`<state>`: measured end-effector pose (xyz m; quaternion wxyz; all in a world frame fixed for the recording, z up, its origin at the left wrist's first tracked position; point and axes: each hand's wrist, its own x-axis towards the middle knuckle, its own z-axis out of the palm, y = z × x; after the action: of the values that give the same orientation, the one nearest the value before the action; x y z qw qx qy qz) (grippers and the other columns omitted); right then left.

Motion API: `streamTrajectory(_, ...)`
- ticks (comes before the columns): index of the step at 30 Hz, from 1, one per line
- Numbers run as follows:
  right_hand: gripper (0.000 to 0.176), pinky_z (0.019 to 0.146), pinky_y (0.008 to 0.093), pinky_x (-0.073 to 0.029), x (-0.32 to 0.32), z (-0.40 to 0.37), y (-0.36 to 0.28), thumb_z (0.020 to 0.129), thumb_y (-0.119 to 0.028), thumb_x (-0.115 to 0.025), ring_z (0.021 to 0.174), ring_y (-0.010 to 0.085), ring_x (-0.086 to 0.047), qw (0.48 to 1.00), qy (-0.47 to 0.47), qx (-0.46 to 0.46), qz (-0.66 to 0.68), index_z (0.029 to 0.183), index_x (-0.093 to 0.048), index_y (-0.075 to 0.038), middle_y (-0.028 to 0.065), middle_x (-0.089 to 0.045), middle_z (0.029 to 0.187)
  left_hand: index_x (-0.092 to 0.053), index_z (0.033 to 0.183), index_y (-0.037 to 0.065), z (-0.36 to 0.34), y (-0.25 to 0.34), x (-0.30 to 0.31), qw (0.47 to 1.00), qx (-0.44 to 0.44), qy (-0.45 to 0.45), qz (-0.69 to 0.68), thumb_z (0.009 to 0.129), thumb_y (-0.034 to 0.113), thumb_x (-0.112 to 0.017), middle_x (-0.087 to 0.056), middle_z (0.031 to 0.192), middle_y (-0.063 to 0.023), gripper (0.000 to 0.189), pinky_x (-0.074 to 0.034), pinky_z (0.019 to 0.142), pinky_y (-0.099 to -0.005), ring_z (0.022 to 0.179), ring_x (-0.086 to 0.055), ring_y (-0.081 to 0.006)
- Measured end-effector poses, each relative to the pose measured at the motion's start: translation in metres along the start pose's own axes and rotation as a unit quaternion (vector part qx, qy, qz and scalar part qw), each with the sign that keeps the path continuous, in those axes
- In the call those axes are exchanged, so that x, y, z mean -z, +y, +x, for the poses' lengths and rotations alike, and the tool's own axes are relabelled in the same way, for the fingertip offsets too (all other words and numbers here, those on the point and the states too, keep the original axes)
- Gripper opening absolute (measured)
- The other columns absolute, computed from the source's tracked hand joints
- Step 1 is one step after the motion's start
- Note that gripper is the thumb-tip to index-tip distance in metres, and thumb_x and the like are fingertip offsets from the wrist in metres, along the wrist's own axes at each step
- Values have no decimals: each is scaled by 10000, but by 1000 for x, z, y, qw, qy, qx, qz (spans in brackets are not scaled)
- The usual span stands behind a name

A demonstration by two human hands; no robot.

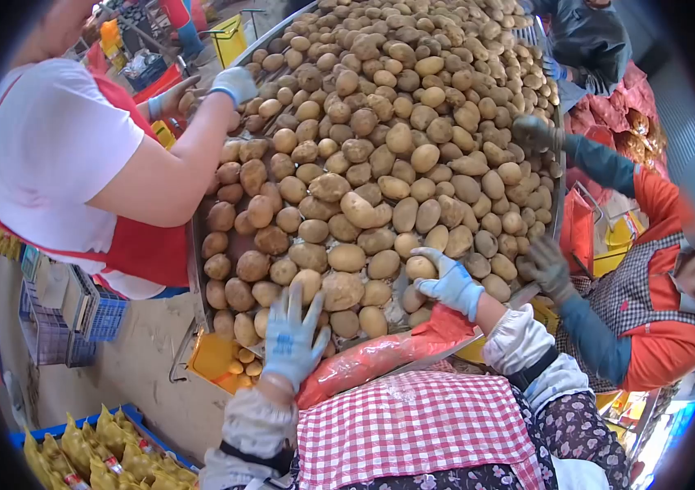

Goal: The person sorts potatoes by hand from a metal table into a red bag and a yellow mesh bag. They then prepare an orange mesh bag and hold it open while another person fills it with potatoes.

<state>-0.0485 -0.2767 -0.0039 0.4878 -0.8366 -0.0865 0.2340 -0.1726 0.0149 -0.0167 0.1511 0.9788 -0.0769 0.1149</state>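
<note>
Hundreds of potatoes [380, 147] on that table. Which one is in my grip?

— The pale potato [417, 267], near the close edge of the heap and right of the middle. Your right hand [452, 283] lies on it, gloved fingers [437, 260] curled over its top and thumb at its near side, so you are grasping it.

How do you reckon it handles?

— Firm and solid, I'd judge, with some weight for its size. The skin looks dry and dusty, so your blue glove should not slip. It is rounded, so take it across the broad middle, not by an end. The skin may scuff if it knocks against its neighbours, which press in around it.

And my other hand?

— Your left hand [290, 336] lies flat with fingers spread wide, holding nothing. Its tips rest on potatoes by the near rim, just beside a big brown potato [341, 290]. Between your arms a red bag [364, 363] lies along the near edge; the metal table rim [198, 282] shows at the left.

Anyone else close?

— A co-worker's dark-gloved hand [547, 265] hovers at the right edge, near your right hand but apart from it. Another's pale-gloved hand [234, 82] reaches in at the far left.
</note>
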Motion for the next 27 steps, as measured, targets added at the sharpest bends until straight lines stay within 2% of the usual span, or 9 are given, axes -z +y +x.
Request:
streamTrajectory(3, 517, 973, 377, -453, 12, 0, 10, 769, -192, -683, 1060, 338, -596, 971, 70, 100, -207, 1245, -537, -53, 175, -610, 1133, -596, 1220, 71, -24, -2, 11, 998, -5, -50, -49, 819, 262, -634, -414, 1423, -254, 445, -435, 928, -466, 1101, -527, -391)
streamTrajectory(5, 474, 984, 391, -439, 12, 5, 1, 780, -215, -647, 1102, 366, -566, 971, 60, 81, -215, 1219, -551, -63, 217, -584, 1170, -633, 1139, 49, -14, 1, 33, 965, 126, -199, -118, 819, 245, -634, -538, 1300, -254, 376, -494, 819, -434, 953, -599, -378)
streamTrajectory(7, 471, 984, 381, -440, 6, 13, -2, 793, -177, -633, 1083, 357, -574, 972, 36, 18, -233, 1236, -542, -46, 202, -598, 1141, -662, 1088, 53, 2, -3, 28, 975, 107, -171, -93, 845, 228, -622, -622, 1183, -211, 302, -517, 804, -434, 915, -625, -404)
streamTrajectory(9, 450, 962, 387, -456, 1, 27, 1, 824, -209, -613, 1093, 352, -582, 965, 36, 16, -258, 1237, -539, -44, 208, -601, 1170, -614, 1186, 39, 43, 3, 21, 989, 4, 49, -140, 848, 272, -610, -576, 1259, -214, 410, -460, 939, -461, 1064, -579, -410)
streamTrajectory(12, 515, 922, 414, -477, -3, 37, 10, 872, -323, -606, 1078, 352, -606, 971, 82, -3, -224, 1311, -494, -79, 198, -630, 1172, -541, 1286, 21, 72, 11, -13, 998, -50, 45, 20, 851, 327, -585, -532, 1311, -222, 533, -369, 1041, -473, 1199, -501, -397)
streamTrajectory(17, 548, 922, 424, -477, 6, 46, -41, 892, -492, -536, 1062, 347, -618, 916, -11, -114, -384, 1296, -529, -121, 179, -643, 1157, -472, 1354, 9, 72, 7, -29, 997, -2, -50, -51, 822, 419, -605, -490, 1362, -210, 685, -272, 1102, -512, 1293, -411, -406)
streamTrajectory(20, 473, 882, 433, -491, 9, 53, -51, 898, -489, -529, 1019, 344, -636, 872, -170, -72, -454, 1168, -595, -106, 173, -658, 1116, -490, 1338, 28, 43, 8, -5, 995, 12, -102, -7, 814, 423, -622, -464, 1384, -203, 669, -314, 1061, -524, 1277, -417, -404)
streamTrajectory(24, 450, 834, 433, -503, -5, 47, -57, 893, -471, -534, 989, 336, -645, 857, -186, -35, -479, 1145, -606, -106, 162, -672, 1065, -515, 1329, 80, -3, -7, 8, 989, 59, -132, 33, 830, 331, -615, -426, 1405, -219, 567, -332, 1049, -513, 1288, -391, -413)
streamTrajectory(27, 488, 784, 426, -509, -19, 53, -53, 867, -493, -557, 877, 326, -656, 890, -81, 165, -417, 1177, -590, -118, 141, -678, 948, -537, 1308, 82, -5, -6, 13, 988, 48, -142, 28, 841, 303, -593, -427, 1404, -223, 519, -343, 1042, -507, 1274, -408, -419)
